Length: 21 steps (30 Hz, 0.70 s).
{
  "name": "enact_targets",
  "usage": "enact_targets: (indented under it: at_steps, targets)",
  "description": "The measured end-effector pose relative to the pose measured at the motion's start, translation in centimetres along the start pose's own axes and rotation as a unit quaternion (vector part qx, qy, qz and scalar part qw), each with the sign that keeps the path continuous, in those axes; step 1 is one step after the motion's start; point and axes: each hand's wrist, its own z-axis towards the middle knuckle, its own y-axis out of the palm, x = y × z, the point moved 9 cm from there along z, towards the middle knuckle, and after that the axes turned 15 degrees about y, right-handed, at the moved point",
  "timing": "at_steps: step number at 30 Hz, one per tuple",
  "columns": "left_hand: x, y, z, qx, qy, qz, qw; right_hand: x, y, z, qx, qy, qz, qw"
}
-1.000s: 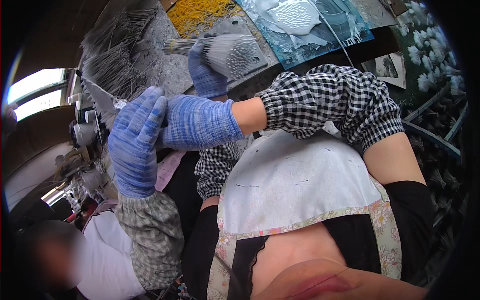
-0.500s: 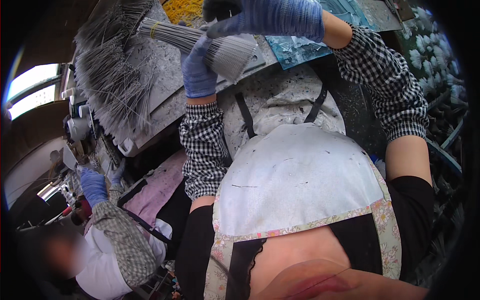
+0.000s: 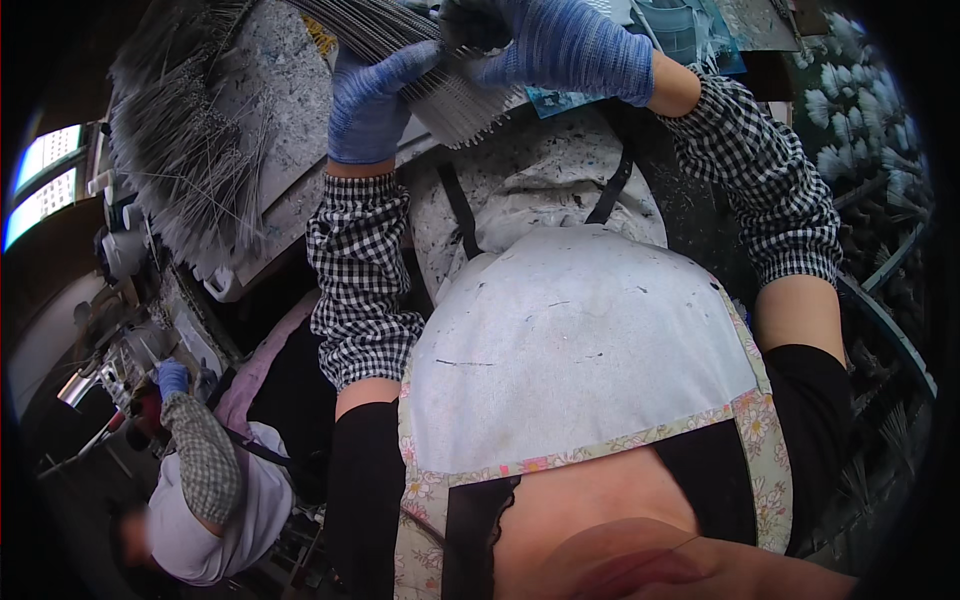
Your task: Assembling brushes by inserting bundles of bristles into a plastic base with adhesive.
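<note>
A bundle of thin grey twisted wires [image 3: 455, 108] lies slantwise between my hands, its looped ends fanned out toward me. My left hand [image 3: 370, 105], in a blue knitted glove, is closed round the bundle from below with the thumb across its top. My right hand [image 3: 555, 45], in a blue glove with a dark palm, is closed on the bundle's upper side near the fanned end. Its curled fingertips are partly hidden. The far end of the bundle runs out of the picture at the top.
A large heap of loose grey wires [image 3: 185, 150] covers the left of the speckled worktable [image 3: 290, 110]. Behind my right hand lies a blue smeared sheet [image 3: 675, 35]. White tufted brushes [image 3: 860, 110] stand at far right. A co-worker [image 3: 220, 500] sits at lower left.
Both hands and the bundle now stand higher and nearer the top edge. The left hand has moved left in the picture and its thumb now crosses the wires. The view has shifted.
</note>
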Motion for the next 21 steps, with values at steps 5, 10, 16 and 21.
enact_targets:
  at_steps: [5,10,16,21]
  targets:
    - [0.3,-0.3,0.5,-0.022,0.003,-0.004,1.000,-0.7,-0.2,0.0,0.048,-0.055,-0.074,0.995]
    - [2.7,2.8,1.0,0.050,0.007,0.054,0.997,-2.4,-1.0,-2.0,0.116,-0.145,-0.092,0.978]
    - [2.9,3.8,1.4,0.034,0.011,0.059,0.998,-1.2,-1.2,-0.9,0.148,-0.071,-0.263,0.951]
    - [3.2,4.5,2.5,0.032,0.073,0.095,0.992,-0.1,-2.0,-0.8,0.150,-0.023,-0.240,0.959]
